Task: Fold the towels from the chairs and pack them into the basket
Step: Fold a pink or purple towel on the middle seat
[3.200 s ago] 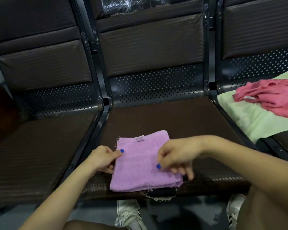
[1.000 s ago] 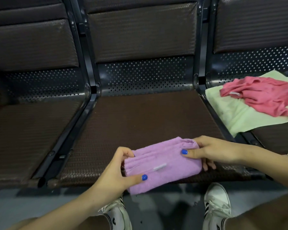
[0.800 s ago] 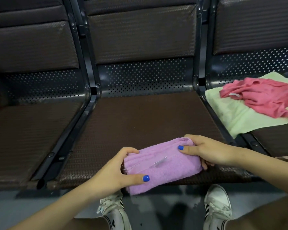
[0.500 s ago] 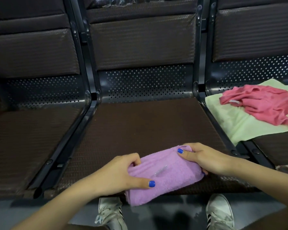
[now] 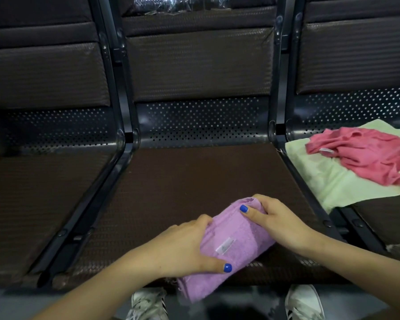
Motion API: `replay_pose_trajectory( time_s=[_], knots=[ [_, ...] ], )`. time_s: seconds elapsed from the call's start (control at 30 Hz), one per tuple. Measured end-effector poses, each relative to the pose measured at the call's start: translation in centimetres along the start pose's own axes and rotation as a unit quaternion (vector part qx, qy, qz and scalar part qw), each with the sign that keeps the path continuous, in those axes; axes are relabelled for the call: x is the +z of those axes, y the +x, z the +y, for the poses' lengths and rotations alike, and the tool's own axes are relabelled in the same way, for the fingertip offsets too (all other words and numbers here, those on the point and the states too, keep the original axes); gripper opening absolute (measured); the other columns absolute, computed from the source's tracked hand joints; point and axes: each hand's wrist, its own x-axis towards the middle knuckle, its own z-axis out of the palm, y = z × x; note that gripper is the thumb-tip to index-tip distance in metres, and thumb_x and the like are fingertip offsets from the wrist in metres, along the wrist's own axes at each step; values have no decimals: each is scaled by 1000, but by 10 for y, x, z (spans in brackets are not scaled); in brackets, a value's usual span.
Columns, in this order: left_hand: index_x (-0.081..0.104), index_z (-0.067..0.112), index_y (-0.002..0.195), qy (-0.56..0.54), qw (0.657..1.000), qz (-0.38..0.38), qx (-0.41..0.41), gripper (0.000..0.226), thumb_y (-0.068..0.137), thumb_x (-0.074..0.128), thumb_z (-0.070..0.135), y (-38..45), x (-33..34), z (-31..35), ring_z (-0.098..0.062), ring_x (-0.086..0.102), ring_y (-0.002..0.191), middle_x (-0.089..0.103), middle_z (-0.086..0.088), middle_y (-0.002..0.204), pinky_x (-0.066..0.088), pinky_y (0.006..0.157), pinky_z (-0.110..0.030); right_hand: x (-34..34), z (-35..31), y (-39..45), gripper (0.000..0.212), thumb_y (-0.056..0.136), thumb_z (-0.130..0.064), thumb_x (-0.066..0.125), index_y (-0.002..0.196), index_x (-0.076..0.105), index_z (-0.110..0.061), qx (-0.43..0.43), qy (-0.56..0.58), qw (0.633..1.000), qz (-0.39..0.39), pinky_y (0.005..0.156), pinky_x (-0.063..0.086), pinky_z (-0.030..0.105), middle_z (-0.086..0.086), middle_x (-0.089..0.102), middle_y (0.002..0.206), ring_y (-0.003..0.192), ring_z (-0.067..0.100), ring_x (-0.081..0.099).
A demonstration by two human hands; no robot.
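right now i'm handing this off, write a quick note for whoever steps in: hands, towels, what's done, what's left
Left hand: grips the near end of the folded purple towel, thumb on top.
Right hand: grips its far end.
The purple towel is folded into a thick bundle at the front edge of the middle seat, near end hanging past the edge.
Pink towel lies crumpled on the spread pale green towel on the right seat.
Done: purple folded.
Left: pack it, then fold and pack pink and green. No basket in view.

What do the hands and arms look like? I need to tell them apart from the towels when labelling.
Both forearms are bare, no sleeves, watch or rings visible. The left hand and right hand have bright blue polish on the thumbnails; other nails are hidden.
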Motion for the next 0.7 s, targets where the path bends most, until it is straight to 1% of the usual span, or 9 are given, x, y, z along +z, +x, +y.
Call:
replay_pose_trajectory(
  time_s=[0.1, 0.17, 0.23, 0.3, 0.33, 0.4, 0.5, 0.57, 0.7],
  knots=[
    [40, 27, 117, -30, 999, 4, -21, 62, 74, 68, 61, -3, 1, -7, -13, 57, 100, 57, 6, 113, 47, 87, -32, 5, 4, 7, 12, 93, -34, 56, 90, 63, -25, 34, -33, 999, 12, 83, 45, 26, -11, 68, 92, 92, 4, 61],
    [42, 31, 112, -61, 998, 13, -17, 54, 74, 70, 57, -6, -1, -11, -11, 59, 96, 60, 8, 108, 49, 85, -31, 8, 4, 12, 23, 94, -38, 53, 103, 64, -19, 57, -63, 996, 20, 91, 46, 32, -5, 66, 102, 99, 10, 61],
    [36, 34, 124, -62, 998, -1, -7, 60, 78, 70, 53, -9, -4, -13, -10, 58, 102, 58, 8, 115, 46, 87, -27, 10, 4, 17, 30, 96, -39, 50, 107, 64, -16, 68, -75, 995, 26, 92, 46, 33, -2, 66, 104, 101, 13, 60],
    [16, 37, 139, -60, 998, -20, -11, 80, 81, 69, 45, -14, -4, -16, -12, 52, 112, 50, 5, 127, 42, 91, -22, 11, 2, 19, 30, 97, -38, 48, 108, 65, -15, 84, -69, 994, 20, 92, 45, 33, -1, 67, 104, 101, 14, 60],
    [11, 40, 138, -67, 998, -20, -9, 82, 81, 70, 42, -17, -5, -17, -14, 53, 110, 49, 3, 127, 42, 92, -24, 10, 2, 20, 30, 97, -38, 48, 107, 65, -15, 95, -64, 993, 14, 94, 45, 34, 0, 67, 104, 101, 15, 61],
    [20, 45, 120, -97, 995, -4, 15, 67, 78, 72, 40, -19, -8, -21, -17, 55, 96, 53, 1, 114, 45, 88, -32, 9, 2, 23, 30, 97, -37, 49, 102, 66, -13, 110, -52, 993, 11, 95, 45, 37, 2, 68, 102, 100, 17, 62],
    [32, 41, 99, -110, 993, 17, 28, 49, 72, 72, 50, -21, -10, -32, -10, 41, 67, 55, -6, 90, 39, 66, -32, 7, 2, 23, 34, 96, -38, 51, 98, 66, -7, 116, -47, 992, 17, 93, 45, 39, 8, 69, 100, 98, 21, 63],
    [38, 36, 95, -99, 994, 29, 32, 44, 71, 71, 52, -21, -7, -35, -8, 35, 59, 54, -12, 78, 31, 57, -30, 7, 2, 23, 33, 97, -37, 50, 97, 66, -8, 118, -47, 992, 15, 87, 45, 35, 6, 69, 99, 96, 19, 62],
    [44, 25, 84, -99, 988, 92, 74, 27, 84, 68, 37, -22, -1, -29, -8, 33, 54, 43, 2, 59, 29, 53, -27, 8, 0, 19, 27, 97, -36, 49, 98, 65, -14, 113, -37, 993, 11, 79, 43, 27, 0, 67, 100, 96, 13, 61]
  ],
)
